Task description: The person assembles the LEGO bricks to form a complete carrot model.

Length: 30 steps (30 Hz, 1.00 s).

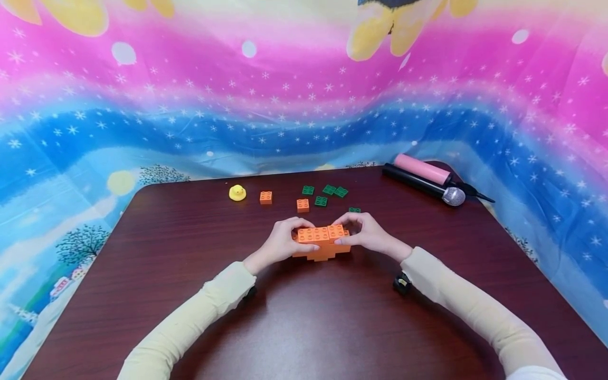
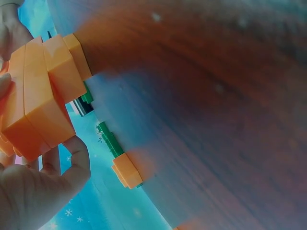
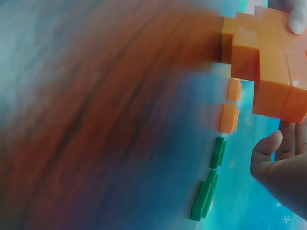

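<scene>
A stepped build of orange toy building bricks point(image 1: 319, 244) stands upright in the middle of the table, narrow at its base and wider higher up. At its left end my left hand point(image 1: 277, 243) grips it, thumb on the near face and fingers behind. The right hand point(image 1: 372, 235) holds the other end the same way, its thumb near the top row. In the left wrist view, the build's underside steps point(image 2: 67, 67) reach down to the tabletop. The right wrist view shows the right hand point(image 3: 285, 158) curved around the end of the wide rows.
Beyond the build lie two loose orange bricks point(image 1: 266, 198) and several green bricks point(image 1: 321, 201). A small yellow duck point(image 1: 237, 193) sits at the back left. A black microphone point(image 1: 423, 184) and a pink cylinder point(image 1: 423, 169) lie at the back right, before a patterned cloth point(image 1: 294, 126).
</scene>
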Tool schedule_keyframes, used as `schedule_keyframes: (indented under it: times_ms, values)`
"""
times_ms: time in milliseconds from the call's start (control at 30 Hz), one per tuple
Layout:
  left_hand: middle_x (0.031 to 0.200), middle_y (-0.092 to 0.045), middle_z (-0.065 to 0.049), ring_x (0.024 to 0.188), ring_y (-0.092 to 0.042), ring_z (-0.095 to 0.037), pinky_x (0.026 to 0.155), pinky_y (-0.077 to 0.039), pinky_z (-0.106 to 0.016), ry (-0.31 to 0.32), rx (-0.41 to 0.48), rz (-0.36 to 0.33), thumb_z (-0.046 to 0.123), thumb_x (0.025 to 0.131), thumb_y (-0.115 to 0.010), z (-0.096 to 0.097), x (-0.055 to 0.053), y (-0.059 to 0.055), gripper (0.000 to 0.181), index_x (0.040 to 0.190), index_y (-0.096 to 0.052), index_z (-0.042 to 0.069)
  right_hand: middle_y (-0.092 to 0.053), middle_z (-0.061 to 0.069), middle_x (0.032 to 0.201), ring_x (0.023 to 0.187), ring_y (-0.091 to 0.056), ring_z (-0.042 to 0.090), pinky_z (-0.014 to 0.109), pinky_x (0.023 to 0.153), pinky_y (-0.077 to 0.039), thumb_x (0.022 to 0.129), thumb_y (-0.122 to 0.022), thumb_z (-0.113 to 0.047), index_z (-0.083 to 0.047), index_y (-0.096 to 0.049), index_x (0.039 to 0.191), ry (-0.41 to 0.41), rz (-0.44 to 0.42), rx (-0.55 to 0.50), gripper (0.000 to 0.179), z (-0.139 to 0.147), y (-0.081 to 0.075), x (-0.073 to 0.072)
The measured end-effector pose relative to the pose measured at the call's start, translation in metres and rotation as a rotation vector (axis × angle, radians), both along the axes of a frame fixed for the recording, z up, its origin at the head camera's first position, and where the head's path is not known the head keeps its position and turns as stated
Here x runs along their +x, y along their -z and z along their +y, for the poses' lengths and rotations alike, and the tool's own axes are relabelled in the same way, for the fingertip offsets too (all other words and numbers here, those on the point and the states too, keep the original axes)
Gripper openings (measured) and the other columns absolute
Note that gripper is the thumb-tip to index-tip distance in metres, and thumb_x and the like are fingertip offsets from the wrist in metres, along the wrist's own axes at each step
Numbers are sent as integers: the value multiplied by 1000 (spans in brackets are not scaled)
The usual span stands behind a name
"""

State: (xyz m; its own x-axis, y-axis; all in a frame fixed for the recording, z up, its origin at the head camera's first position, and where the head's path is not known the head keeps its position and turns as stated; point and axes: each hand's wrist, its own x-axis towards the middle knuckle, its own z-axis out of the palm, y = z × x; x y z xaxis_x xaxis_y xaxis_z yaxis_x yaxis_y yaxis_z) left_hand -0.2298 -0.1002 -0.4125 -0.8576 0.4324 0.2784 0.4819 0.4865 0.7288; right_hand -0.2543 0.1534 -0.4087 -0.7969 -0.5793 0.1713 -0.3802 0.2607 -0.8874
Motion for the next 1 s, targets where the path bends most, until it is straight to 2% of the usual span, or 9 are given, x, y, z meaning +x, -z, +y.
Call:
schedule_keyframes:
  times_ms: [200, 433, 567, 667, 867, 1000]
  values:
    - [97, -67, -3, 82, -56, -16, 74, -53, -31, -3, 0, 10, 23, 73, -84, -1, -3, -1, 39, 106, -68, 10, -66, 7, 103, 83, -59, 20, 27, 69, -51, 78, -78, -10, -7, -68, 109, -1, 35, 14, 32, 0, -1, -3]
    - [97, -67, -5, 82, -56, -16, 76, -53, -35, -6, -6, 16, 22, 73, -84, -2, -7, -2, 39, 106, -69, 9, -66, 11, 100, 85, -64, 20, 36, 77, -55, 75, -81, -6, -3, -70, 107, 2, 81, 61, 35, -3, -6, -9]
    - [97, -67, -5, 82, -57, -17, 77, -53, -35, -6, -11, 8, 21, 73, -84, -3, -8, -4, 39, 106, -69, 8, -66, 8, 96, 86, -64, 18, 38, 78, -55, 73, -83, -11, -5, -72, 104, -4, 111, 91, 33, -5, -9, -12]
    - [97, -67, -5, 81, -57, -15, 75, -53, -31, -6, -18, 22, 21, 72, -85, -3, -9, -7, 39, 106, -69, 8, -65, 5, 93, 85, -62, 17, 36, 77, -54, 73, -83, -15, -8, -73, 101, -15, 137, 118, 31, -5, -8, -14]
    - [95, -67, -4, 79, -59, -12, 69, -52, -24, 16, -6, 51, 24, 74, -84, -1, -2, -9, 38, 105, -70, 8, -61, -2, 88, 78, -57, 15, 28, 72, -53, 72, -84, -24, -15, -72, 96, -29, 156, 236, 28, -3, 5, -8]
    - [98, -68, -3, 79, -60, -11, 69, -53, -24, -6, 36, 40, 26, 75, -83, -4, 3, -3, 38, 106, -70, 9, -63, -2, 92, 82, -58, 16, 32, 74, -52, 73, -83, -25, -16, -72, 97, -22, 177, 253, 28, -4, 1, -6]
